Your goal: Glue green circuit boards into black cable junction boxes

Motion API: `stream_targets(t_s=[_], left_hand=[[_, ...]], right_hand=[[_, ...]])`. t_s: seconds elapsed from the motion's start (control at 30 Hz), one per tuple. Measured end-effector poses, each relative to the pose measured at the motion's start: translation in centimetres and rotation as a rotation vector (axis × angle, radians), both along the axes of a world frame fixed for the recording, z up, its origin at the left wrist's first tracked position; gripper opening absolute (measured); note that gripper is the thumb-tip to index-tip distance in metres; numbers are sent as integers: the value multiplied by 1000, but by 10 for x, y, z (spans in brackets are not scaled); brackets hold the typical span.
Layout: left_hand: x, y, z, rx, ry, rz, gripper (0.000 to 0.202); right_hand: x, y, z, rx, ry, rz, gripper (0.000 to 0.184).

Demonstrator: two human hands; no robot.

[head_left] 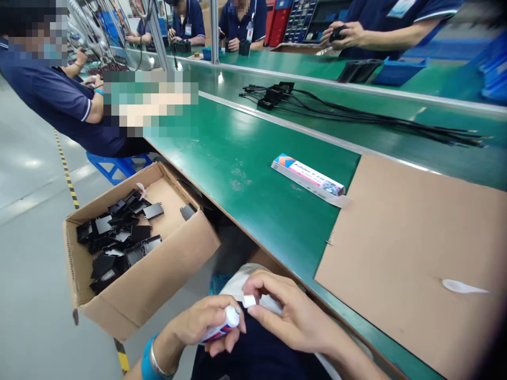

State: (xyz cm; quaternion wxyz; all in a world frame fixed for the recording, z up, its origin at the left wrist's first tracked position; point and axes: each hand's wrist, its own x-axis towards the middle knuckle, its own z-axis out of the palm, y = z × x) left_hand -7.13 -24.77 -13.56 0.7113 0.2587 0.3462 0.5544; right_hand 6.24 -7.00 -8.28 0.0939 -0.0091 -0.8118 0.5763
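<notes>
Low in the picture, over my lap, my left hand (206, 323) is closed round a small white tube with red and blue print (222, 326), its white neck pointing right. My right hand (291, 312) pinches a small white cap (249, 301) just beside the tube's neck, a finger's width apart from it. A white cloth or sheet (237, 282) lies under both hands on my lap. On the green bench above lies the tube's long printed carton (308, 178), flat and closed, next to a brown cardboard sheet (400, 248).
An open cardboard box (174, 258) holding several black plastic parts (116, 237) stands on the floor at my left. A white smear (461, 286) sits on the cardboard sheet. Black cables (356, 113) lie on the conveyor. Other people in dark blue shirts work at left and across.
</notes>
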Motion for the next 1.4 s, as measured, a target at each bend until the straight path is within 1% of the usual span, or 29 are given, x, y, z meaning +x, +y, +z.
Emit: stream_targets(t_s=[0.07, 0.1, 0.17, 0.33, 0.53, 0.63, 0.8, 0.93, 1.07, 1.17, 1.27, 1.33, 1.4], left_hand=[[-4, 0, 7, -35, 61, -20, 53], [-5, 1, 10, -53, 89, -31, 53], [-7, 3, 13, -89, 140, -56, 53], [-9, 3, 16, -154, 239, -122, 45], [-9, 5, 22, -145, 354, -155, 39], [-10, 7, 26, -126, 421, -168, 36], [-13, 9, 29, -80, 577, -198, 34], [-14, 11, 34, -25, 678, -185, 35], [-13, 13, 43, 74, 990, -155, 26], [-10, 12, 46, 64, 1175, -173, 19], [-10, 12, 44, 46, 1341, -199, 15], [-13, 12, 43, 62, 1367, -235, 17], [-18, 15, 41, 105, 1266, -277, 24]], right_hand=[[1, 1, 1, 22, 10, 50, 11], [0, 2, 1, 28, 25, 78, 12], [-1, 2, 0, 41, 52, 114, 15], [1, 2, -6, 67, 152, 127, 23], [7, 1, -16, 116, 207, 157, 30], [10, 1, -19, 142, 218, 118, 31], [12, -5, -21, 281, 220, 116, 31], [16, -12, -25, 265, 179, 74, 23], [22, -22, -33, 276, 146, -3, 27], [22, -29, -40, 264, 141, -87, 27], [19, -34, -45, 227, 148, -177, 24], [18, -36, -44, 199, 146, -195, 19], [18, -37, -42, 198, 157, -194, 17]])
